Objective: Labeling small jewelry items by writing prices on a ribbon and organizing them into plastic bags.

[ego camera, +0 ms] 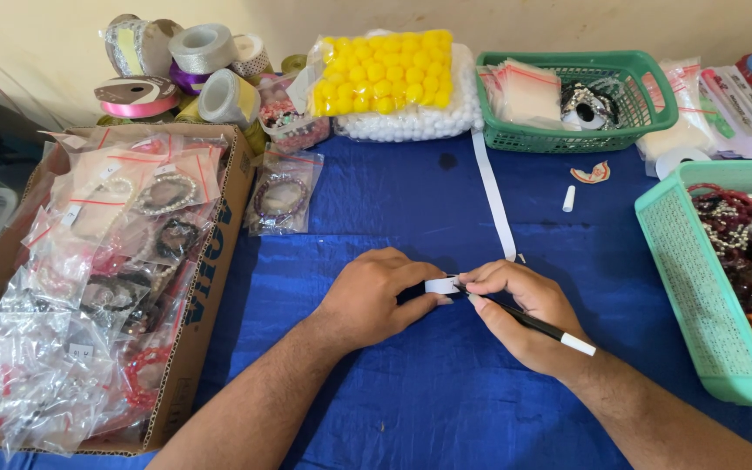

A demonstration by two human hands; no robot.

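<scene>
At the frame's centre, on the blue table (446,209), the left hand (374,296) pinches the white tape strip (491,196) end against the right hand (524,313), whose fingers grip a black pen (543,328); the strip looks light, limp, best held near its end.

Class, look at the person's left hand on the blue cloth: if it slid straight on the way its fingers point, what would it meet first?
Most likely the small white label strip at its fingertips, then directly the right hand holding the black pen.
</scene>
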